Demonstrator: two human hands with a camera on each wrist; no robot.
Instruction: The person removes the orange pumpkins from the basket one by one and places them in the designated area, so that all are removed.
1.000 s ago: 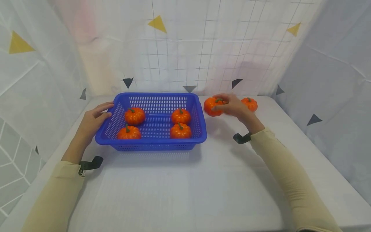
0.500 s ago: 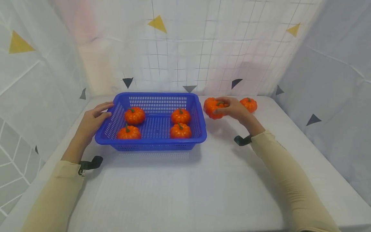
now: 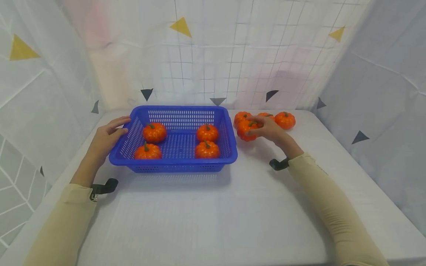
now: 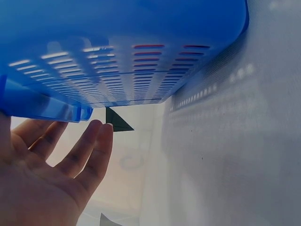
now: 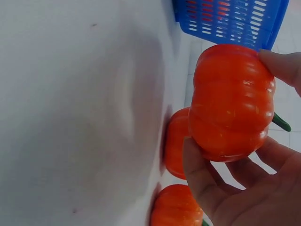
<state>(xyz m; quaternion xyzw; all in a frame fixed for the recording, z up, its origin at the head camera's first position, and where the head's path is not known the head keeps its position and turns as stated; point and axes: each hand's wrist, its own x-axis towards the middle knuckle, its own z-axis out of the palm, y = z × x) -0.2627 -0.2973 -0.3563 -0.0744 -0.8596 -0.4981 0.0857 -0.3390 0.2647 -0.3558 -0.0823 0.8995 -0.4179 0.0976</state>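
Gripping a pumpkin (image 5: 230,101) in the right hand's (image 3: 269,129) curled fingers, just beside the basket's (image 3: 173,162) right rim. Left hand (image 3: 105,139): fingers loosely extended at left rim. Bare mesh between four pumpkins (image 3: 208,150) inside. Three others (image 3: 285,120) near far edge; wide tabletop (image 3: 213,218) nearside.

White sheeting (image 3: 206,37) encloses a pale table (image 3: 166,221) on three sides

Thin dark lines form a grid on the back sheet, washed with faint pink and peach. Yellow triangles (image 3: 181,27) sit high; dark triangles (image 3: 146,94) appear lower, several near the table's far edge. The left panel (image 3: 20,122) carries white lines over grey at its lower part. The right panel (image 3: 376,74) is greyer and creased. Soft shadows fall across the table.
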